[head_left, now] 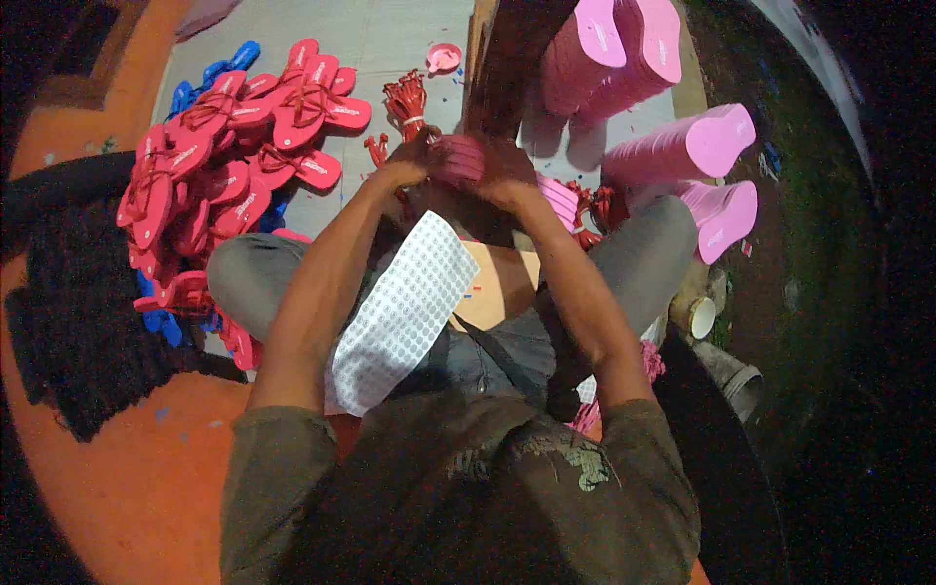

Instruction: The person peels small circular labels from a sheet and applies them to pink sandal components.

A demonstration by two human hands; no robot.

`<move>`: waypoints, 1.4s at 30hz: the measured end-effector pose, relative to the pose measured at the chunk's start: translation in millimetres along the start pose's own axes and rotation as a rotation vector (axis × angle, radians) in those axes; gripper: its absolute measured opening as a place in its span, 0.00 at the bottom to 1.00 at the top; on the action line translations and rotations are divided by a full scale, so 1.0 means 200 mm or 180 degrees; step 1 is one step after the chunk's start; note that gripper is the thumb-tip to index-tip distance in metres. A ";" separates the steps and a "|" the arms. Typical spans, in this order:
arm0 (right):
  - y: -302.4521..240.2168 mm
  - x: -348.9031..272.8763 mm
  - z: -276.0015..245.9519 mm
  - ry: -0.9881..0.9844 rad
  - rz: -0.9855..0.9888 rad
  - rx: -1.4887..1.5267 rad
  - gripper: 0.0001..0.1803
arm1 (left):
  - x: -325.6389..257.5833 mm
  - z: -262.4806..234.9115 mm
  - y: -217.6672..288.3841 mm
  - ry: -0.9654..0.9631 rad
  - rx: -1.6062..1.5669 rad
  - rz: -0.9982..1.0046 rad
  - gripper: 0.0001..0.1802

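Note:
In front of me, both hands are around a small stack of pink flip-flop soles (456, 159). My left hand (411, 164) is closed at the stack's left end. My right hand (500, 181) curls over it from the right, its fingers partly lost in shadow. Layered pink sole edges (557, 201) also show beyond my right wrist; whether they belong to the same stack I cannot tell. A bundle of red straps (405, 102) lies just past my left hand. A white sheet printed with rows of small round marks (405, 317) rests across my lap.
A heap of red flip-flops (210, 185) with blue ones (219, 66) lies at left. Tall stacks of pink soles (673, 156) stand at right, near a dark wooden post (507, 73). More red straps (588, 219) sit by my right knee. A small pink dish (444, 58) is farther off.

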State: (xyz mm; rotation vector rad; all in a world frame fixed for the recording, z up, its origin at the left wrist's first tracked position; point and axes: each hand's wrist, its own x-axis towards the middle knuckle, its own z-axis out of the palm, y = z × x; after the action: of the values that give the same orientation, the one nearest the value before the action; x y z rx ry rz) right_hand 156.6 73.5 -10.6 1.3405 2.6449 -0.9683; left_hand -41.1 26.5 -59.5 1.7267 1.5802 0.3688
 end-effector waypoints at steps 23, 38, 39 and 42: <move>0.00 -0.21 0.01 0.1593 -0.0602 0.2593 0.34 | -0.10 -0.44 0.93 0.1113 0.0862 0.2106 0.29; -0.01 -0.23 -0.05 0.1312 -0.0407 0.2477 0.47 | -0.10 -0.47 0.98 0.0732 0.0988 0.1486 0.27; -0.01 -0.24 -0.06 0.1416 -0.0151 0.2412 0.51 | -0.08 -0.48 0.92 0.1343 0.0411 0.1889 0.27; 0.03 -0.53 -0.38 0.2263 0.0005 0.2073 0.51 | -0.18 -0.65 0.87 0.1879 -0.0990 0.1879 0.28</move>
State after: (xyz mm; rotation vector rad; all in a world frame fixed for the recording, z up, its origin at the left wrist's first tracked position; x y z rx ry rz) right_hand 247.4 40.0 77.4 2.1559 2.8868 -1.7281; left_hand -8.4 43.2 158.0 1.8984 1.2438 1.4442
